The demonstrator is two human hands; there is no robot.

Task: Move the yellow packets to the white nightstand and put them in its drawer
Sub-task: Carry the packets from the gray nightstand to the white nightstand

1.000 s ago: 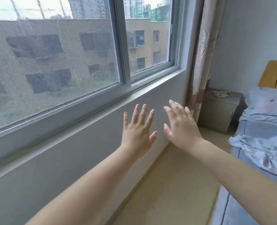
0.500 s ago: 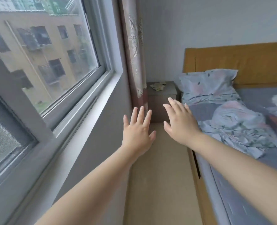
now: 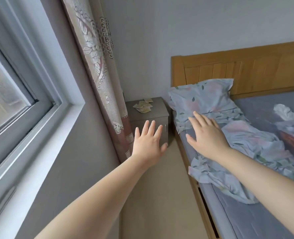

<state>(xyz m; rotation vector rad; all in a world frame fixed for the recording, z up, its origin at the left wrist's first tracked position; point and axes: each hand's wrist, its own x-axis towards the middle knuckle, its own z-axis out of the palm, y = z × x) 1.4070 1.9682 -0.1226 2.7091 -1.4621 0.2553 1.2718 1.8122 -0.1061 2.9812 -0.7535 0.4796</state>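
While nothing's been picked up yet, I can see a few ways this goes sideways. Far left of the frame is just the window (image 3: 13,100), no bother there. Next along, the patterned curtain (image 3: 99,75) hangs right down against the left side of the little bedside cabinet (image 3: 153,112) in the middle of the frame, and that's my first worry. The yellow packets (image 3: 143,106) lie in a loose scatter on top of it, toward the back. They look thin and slippery, so a careless sweep could push one off behind the curtain hem or down the gap on the bed side. The cabinet reads grey to me in this light, so I can't say if it's the white nightstand itself or the spot they have to leave. The left hand (image 3: 148,144) is held out in front of the cabinet front, fingers spread and straight, gripping nothing. The right hand (image 3: 206,135) is the same deal: flat, wide open and empty, over the edge of the bed (image 3: 263,213) near the pillow (image 3: 203,95). With that many loose packets, one grab probably won't catch them all, and any dropped on the rumpled floral sheet (image 3: 246,144) at the right would be a pain to spot
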